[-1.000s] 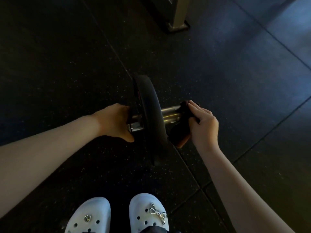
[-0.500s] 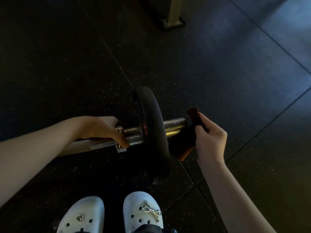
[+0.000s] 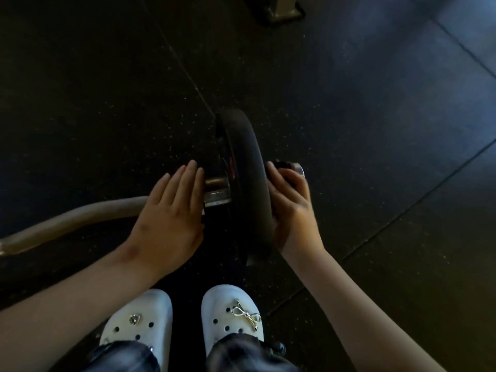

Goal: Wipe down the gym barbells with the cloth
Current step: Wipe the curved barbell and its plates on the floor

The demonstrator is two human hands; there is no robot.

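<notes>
While left hand [image 3: 171, 210] lies flat, fingers straight, on barbell [image 3: 80, 218], right hand [image 3: 291, 208] grips cloth [image 3: 283, 165] round bar end beside plate [image 3: 244, 167].

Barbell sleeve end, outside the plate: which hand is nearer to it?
Right. The right hand grips the cloth around the sleeve end itself; the left hand lies flat on the shaft, across the plate.
</notes>
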